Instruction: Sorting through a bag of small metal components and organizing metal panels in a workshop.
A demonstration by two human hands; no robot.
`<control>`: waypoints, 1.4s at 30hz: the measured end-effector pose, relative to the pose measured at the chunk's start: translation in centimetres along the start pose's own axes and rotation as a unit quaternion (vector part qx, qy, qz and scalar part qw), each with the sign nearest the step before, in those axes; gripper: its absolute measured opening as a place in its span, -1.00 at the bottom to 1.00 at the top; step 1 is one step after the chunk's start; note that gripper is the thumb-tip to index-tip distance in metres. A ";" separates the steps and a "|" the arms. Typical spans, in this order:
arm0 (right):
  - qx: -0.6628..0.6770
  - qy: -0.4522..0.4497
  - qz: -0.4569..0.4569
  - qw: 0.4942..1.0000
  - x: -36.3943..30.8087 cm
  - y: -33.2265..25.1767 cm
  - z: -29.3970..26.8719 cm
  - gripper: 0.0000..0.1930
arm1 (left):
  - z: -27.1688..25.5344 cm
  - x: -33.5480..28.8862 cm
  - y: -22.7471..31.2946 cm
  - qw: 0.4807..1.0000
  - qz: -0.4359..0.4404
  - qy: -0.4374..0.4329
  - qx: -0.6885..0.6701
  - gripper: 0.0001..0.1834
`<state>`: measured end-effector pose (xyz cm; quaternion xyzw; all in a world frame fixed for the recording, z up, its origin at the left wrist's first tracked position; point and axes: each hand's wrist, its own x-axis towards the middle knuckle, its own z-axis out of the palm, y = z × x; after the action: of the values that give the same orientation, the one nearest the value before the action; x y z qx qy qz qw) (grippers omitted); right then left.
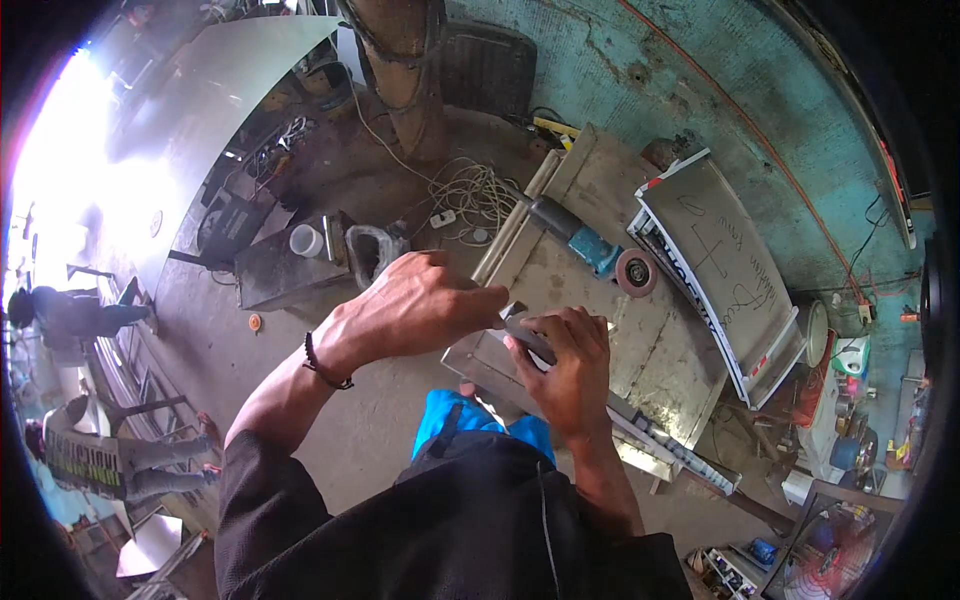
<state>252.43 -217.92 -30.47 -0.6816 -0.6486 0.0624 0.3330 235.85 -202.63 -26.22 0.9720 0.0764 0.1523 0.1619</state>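
Observation:
In front of my body, my right hand (570, 370) is closed around a grey metal bar (532, 342), thumb on one side and fingers on the other. My left hand (425, 305) has its fingers curled and pressed together at the bar's upper left end, and what lies inside them is hidden. Past my right hand a long, narrow metal strip (675, 448) runs down to the right; whether it joins the bar is hidden by my forearm. On the worn workbench (580, 330) beyond rests a teal and black angle grinder (585, 245) with a reddish-brown disc.
A white-framed panel with handwriting (715, 260) leans at the bench's right side. Coiled cable (470, 200) lies on the floor behind the bench. To the left are a dark metal box (285, 270) bearing a white cup (306, 240), a large sheet (215, 100) and two people.

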 end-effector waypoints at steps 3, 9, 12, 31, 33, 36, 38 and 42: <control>-0.003 0.001 -0.001 1.000 0.2 0.2 -0.1 -0.75 | -0.1 -0.2 -0.1 1.000 -0.012 -0.001 0.010 -0.83; -0.015 -0.010 -0.009 1.000 0.3 0.2 -0.3 -0.75 | 0.6 0.1 0.0 0.999 -0.039 0.020 0.011 -0.80; -0.014 -0.010 -0.011 1.000 0.3 0.2 -0.2 -0.75 | 0.7 0.0 -0.1 0.999 -0.035 0.019 0.002 -0.80; -0.004 -0.005 -0.007 1.000 0.6 0.8 -0.2 -0.76 | 1.9 -0.1 -0.6 0.997 -0.064 0.041 0.003 -0.73; -0.007 -0.008 -0.006 1.000 0.6 0.8 -0.2 -0.77 | 1.8 0.0 -0.5 0.997 -0.067 0.040 0.001 -0.73; -0.015 -0.011 -0.003 1.000 0.6 0.8 -0.2 -0.77 | 1.9 0.0 -0.7 0.997 -0.068 0.039 0.000 -0.74; -0.019 -0.012 -0.003 1.000 0.6 0.8 -0.3 -0.77 | 1.8 0.0 -0.8 0.997 -0.068 0.040 0.003 -0.75; -0.002 -0.011 -0.001 1.000 0.8 0.6 -0.3 -0.77 | 1.1 0.1 -0.5 0.997 -0.081 0.003 -0.016 -0.75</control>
<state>253.24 -217.30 -30.29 -0.6807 -0.6534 0.0682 0.3242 236.27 -202.49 -27.33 0.9594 0.1531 0.1423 0.1892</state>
